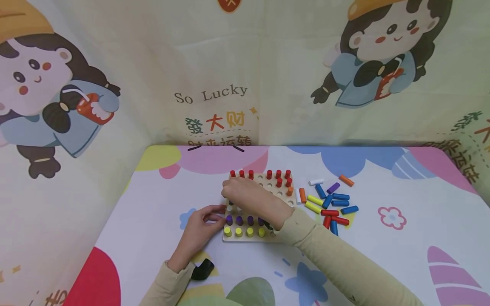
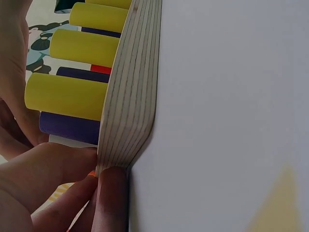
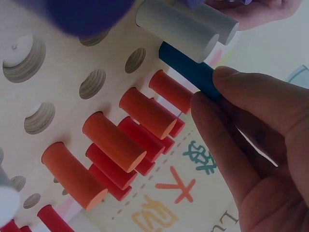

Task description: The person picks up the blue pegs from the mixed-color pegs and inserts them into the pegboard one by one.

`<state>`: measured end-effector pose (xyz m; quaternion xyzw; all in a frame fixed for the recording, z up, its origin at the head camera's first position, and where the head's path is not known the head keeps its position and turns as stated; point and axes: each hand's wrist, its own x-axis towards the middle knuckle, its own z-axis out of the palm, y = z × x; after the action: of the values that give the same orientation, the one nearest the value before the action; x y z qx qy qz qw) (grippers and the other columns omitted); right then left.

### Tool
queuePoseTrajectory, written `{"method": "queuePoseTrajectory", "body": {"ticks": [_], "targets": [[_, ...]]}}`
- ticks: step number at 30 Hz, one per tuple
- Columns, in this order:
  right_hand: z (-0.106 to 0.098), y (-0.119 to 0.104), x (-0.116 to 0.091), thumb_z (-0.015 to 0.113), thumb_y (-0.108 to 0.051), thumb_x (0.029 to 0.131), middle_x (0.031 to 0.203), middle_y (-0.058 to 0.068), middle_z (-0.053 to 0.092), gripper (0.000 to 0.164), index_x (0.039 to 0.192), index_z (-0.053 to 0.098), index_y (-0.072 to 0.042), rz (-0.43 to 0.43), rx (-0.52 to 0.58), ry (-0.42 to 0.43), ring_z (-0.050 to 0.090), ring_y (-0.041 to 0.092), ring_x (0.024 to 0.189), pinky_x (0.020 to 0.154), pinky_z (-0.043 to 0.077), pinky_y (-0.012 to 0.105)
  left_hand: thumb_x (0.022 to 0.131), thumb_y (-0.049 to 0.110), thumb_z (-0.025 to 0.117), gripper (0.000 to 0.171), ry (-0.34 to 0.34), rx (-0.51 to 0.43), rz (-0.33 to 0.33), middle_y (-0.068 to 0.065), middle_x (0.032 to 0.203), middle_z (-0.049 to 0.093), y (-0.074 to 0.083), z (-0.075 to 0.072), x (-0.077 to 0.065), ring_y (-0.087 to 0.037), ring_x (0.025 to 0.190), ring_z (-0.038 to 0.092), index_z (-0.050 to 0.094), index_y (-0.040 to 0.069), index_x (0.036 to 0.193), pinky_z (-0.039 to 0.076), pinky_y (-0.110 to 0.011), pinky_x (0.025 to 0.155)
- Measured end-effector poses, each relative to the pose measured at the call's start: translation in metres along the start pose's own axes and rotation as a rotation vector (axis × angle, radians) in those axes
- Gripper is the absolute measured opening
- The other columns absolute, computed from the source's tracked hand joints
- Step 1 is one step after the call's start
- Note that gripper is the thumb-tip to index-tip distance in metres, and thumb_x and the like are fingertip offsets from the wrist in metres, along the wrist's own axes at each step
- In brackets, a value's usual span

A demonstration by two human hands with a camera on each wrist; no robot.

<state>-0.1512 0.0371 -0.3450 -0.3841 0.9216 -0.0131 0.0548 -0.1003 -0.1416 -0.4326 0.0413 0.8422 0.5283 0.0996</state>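
Note:
A wooden pegboard (image 1: 249, 240) lies on the table, carrying rows of yellow pegs (image 1: 250, 232), purple pegs (image 1: 250, 220), red pegs (image 1: 269, 174) and orange pegs (image 3: 113, 140). Thumb and fingers of my left hand (image 1: 200, 227) grip the board's left edge, near the corner in the left wrist view. My right hand (image 1: 249, 193) reaches over the board and pinches a blue peg (image 3: 188, 70) between thumb and fingers. The blue peg's far end is at the board between a white peg (image 3: 178, 31) and a red-orange one. In the head view the right hand hides this spot.
Loose pegs lie right of the board: several blue pegs (image 1: 340, 203), red pegs (image 1: 340, 220), yellow pegs (image 1: 313, 207), a purple peg (image 1: 333, 188) and orange and white ones. A black object (image 1: 203, 269) is at the left wrist. A printed curtain (image 1: 283, 85) stands behind the table.

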Motion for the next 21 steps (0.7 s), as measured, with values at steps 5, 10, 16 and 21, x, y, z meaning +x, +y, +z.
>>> {"method": "queuePoseTrajectory", "body": {"ticks": [5,10,16,21], "targets": [[-0.0017,-0.0007,0.0000,0.079,-0.018,0.085,0.099,0.000,0.070,0.027,0.111,0.075,-0.012,0.005,-0.008,-0.018,0.064,0.012,0.093,0.086,0.054,0.021,0.087,0.008,0.074,0.033,-0.003,-0.016,0.007,-0.002,0.111,0.072,-0.0006,-0.0005,-0.0005,-0.012,0.087,0.068,0.071,0.012,0.120,0.054,-0.017,0.076],[-0.0037,-0.0004,-0.0010,0.078,-0.017,0.085,0.101,0.000,0.071,0.027,0.111,0.075,-0.012,0.003,-0.022,-0.027,0.065,0.012,0.094,0.086,0.054,0.021,0.087,0.009,0.074,0.033,-0.008,-0.022,0.025,-0.002,0.111,0.072,-0.0001,-0.0008,0.0002,-0.012,0.087,0.069,0.070,0.011,0.120,0.055,-0.018,0.077],[-0.0035,-0.0007,-0.0018,0.077,-0.015,0.086,0.101,0.000,0.070,0.026,0.111,0.075,-0.012,-0.010,-0.020,-0.020,0.065,0.013,0.096,0.087,0.054,0.022,0.087,0.008,0.074,0.034,-0.011,-0.020,0.037,-0.005,0.111,0.072,-0.0016,-0.0008,0.0004,-0.013,0.087,0.069,0.070,0.009,0.121,0.055,-0.018,0.077],[-0.0031,-0.0005,-0.0013,0.079,-0.016,0.084,0.102,0.000,0.070,0.028,0.112,0.075,-0.012,-0.002,-0.015,-0.015,0.065,0.013,0.097,0.089,0.054,0.022,0.087,0.009,0.075,0.033,-0.016,-0.027,0.031,-0.004,0.111,0.072,-0.0015,-0.0010,0.0006,-0.012,0.087,0.069,0.070,0.010,0.120,0.055,-0.018,0.077]]}}
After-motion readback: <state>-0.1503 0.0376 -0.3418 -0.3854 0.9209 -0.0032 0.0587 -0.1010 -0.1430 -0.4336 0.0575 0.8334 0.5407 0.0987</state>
